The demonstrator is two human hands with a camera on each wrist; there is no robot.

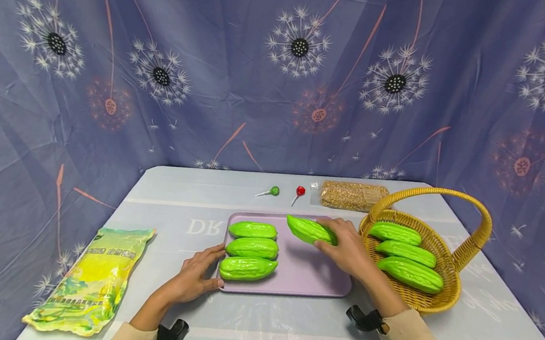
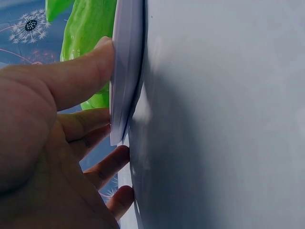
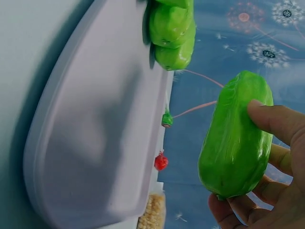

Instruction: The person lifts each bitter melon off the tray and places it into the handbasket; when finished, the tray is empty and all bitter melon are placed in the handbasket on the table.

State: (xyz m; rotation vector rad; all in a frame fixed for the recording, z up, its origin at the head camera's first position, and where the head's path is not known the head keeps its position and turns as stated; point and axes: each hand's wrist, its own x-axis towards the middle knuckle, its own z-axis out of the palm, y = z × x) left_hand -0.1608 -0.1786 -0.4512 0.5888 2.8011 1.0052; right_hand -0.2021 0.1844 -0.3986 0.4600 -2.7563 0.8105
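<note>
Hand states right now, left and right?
Left hand: open, touching the left edge of the smooth, pale-purple rectangular tray.
Right hand: closed, holding a glossy, bright-green, elongated gourd above the tray.

On the yellow and green bag [image 1: 99, 279] at the left of the surface [image 1: 257, 330], dark Chinese characters run in two lines: the lower one ends in 食品有限公司, and the upper one, with 自然 in its right-hand part, is otherwise too blurred to read. The surface itself bears pale capital letters [image 1: 205, 227], DR, printed upside down as seen from the head camera, just left of the tray [image 1: 290, 290], and faint pale script [image 1: 488, 303] at its right, too indistinct to make out.
</note>
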